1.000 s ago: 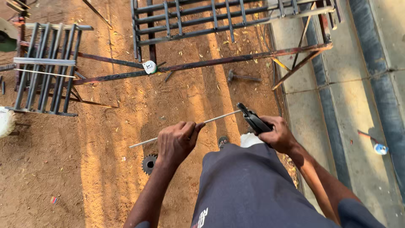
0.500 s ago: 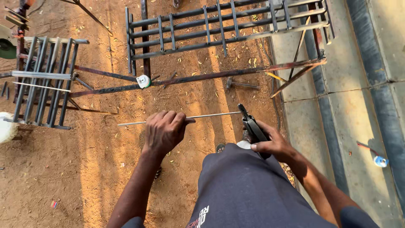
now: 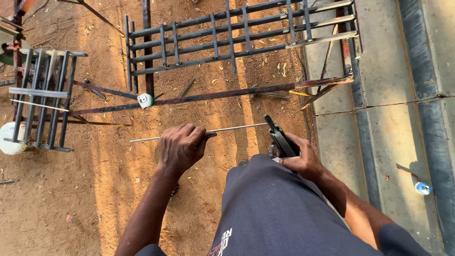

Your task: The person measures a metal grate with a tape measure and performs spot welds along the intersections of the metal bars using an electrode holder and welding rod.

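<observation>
— Two hands show in the head view. What does each one have?

— The left hand point(image 3: 180, 147) is curled shut around a thin straight silver metal rod point(image 3: 237, 128), knuckles up, gripping it near its middle. The right hand point(image 3: 299, 159) is closed on a black electrode holder point(image 3: 280, 137) that clamps the rod's right end.

— Where does the rod sit?

— It lies nearly level above the reddish dirt ground point(image 3: 95, 189), stretched between the two hands, just beyond the person's raised knee in dark blue-grey trousers point(image 3: 279, 213). Its free end juts out left of the left hand.

— And around it?

— A long rusty steel bar point(image 3: 213, 95) lies further off, a small white and green tape measure point(image 3: 145, 100) touching it. Behind that lies a dark welded steel grille point(image 3: 237, 33); a smaller barred frame point(image 3: 42, 95) stands at left. A grey concrete slab point(image 3: 379, 95) runs along the right.
</observation>
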Tool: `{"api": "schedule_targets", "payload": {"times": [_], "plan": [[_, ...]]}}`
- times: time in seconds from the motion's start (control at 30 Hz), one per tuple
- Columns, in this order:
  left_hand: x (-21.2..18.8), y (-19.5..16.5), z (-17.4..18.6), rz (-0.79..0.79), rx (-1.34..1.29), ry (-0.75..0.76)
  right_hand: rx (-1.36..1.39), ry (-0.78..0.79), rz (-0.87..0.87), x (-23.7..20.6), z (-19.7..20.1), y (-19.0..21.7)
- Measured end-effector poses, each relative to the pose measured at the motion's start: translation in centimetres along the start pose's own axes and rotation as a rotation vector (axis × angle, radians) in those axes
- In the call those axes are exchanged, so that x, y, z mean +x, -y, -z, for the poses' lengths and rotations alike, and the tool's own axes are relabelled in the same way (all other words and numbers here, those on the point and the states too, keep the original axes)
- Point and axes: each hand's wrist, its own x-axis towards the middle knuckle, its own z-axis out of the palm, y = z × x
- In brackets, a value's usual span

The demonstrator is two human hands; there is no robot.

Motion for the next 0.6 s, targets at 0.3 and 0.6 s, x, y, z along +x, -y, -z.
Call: {"api": "schedule_targets", "payload": {"times": [0.3, 0.6], "plan": [[2.5, -2.1, -0.7, 0.044, 0.038, 0.037, 0.041, 0.038, 0.019, 1.1, 3.8, -0.5], [5.2, -0.8, -1.1, -0.048, 0.118, -0.027, 0.354, 0.178, -0.035, 2.6, 7.1, -0.5]]}}
